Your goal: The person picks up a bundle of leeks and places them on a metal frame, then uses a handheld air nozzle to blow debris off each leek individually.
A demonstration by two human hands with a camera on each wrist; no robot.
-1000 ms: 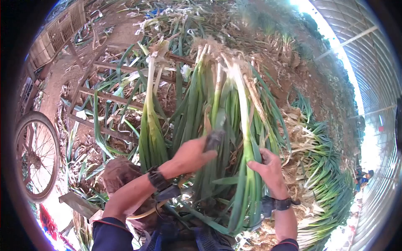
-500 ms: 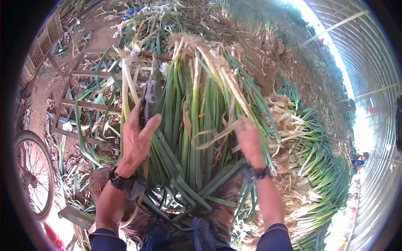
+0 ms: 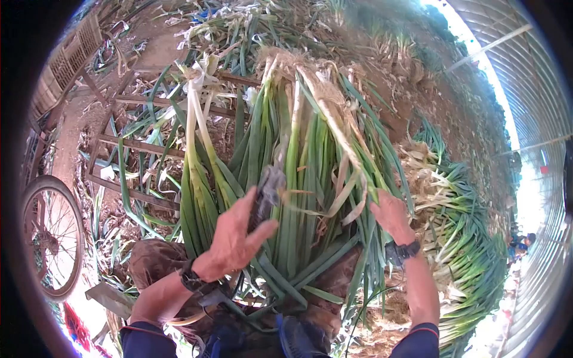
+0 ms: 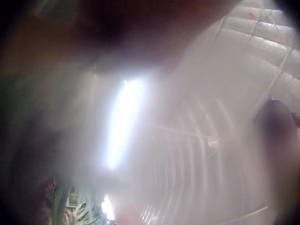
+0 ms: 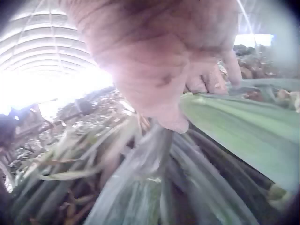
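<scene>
In the head view my left hand (image 3: 234, 234) holds a dark, blurred tool (image 3: 268, 194) with a narrow tip, resembling an air blow gun, over the middle of a heap of long green onions (image 3: 292, 137). My right hand (image 3: 392, 213) grips the green part of a green onion (image 3: 325, 107) at the heap's right side; dry outer skin hangs loose from its stalk. In the right wrist view, thumb and fingers (image 5: 211, 84) close around green leaves (image 5: 243, 122). Smooth, pale-stalked onions (image 3: 192, 131) lie to the left. The left wrist view is mostly blurred.
The onions lie across a low slatted frame (image 3: 140, 101) before my knees. A long row of onions (image 3: 459, 238) curves along the right. A spoked wheel (image 3: 52, 238) stands at left, with a slatted crate (image 3: 68, 62) above it and leaf scraps (image 3: 239, 30) behind.
A clean onion my right hand held over the heap has left it, and another pale stalk lies at left. My right hand now grips a different onion. The left hand with the tool swung left, then partly back.
</scene>
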